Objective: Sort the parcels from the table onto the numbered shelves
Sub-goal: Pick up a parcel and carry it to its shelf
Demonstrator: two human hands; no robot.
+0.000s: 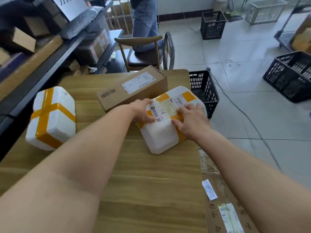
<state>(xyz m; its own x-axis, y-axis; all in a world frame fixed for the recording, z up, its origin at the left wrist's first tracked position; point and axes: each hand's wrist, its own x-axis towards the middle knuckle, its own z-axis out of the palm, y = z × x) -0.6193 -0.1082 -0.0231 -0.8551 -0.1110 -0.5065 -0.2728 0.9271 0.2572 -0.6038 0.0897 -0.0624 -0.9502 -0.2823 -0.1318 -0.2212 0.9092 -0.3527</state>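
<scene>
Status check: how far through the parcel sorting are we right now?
Done: shelves on the left already hold boxes; whether from this run is unclear. In hand: left hand and right hand rest on the taped foam box, not yet lifted off the table. Left: the second foam box and the long cardboard box wait there.

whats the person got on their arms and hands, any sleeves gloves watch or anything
No sleeves show: the left forearm and right forearm are bare as far up as the frame reaches. The left hand and right hand wear no gloves. No watch, bracelet or ring is visible on the parts that show.
</scene>
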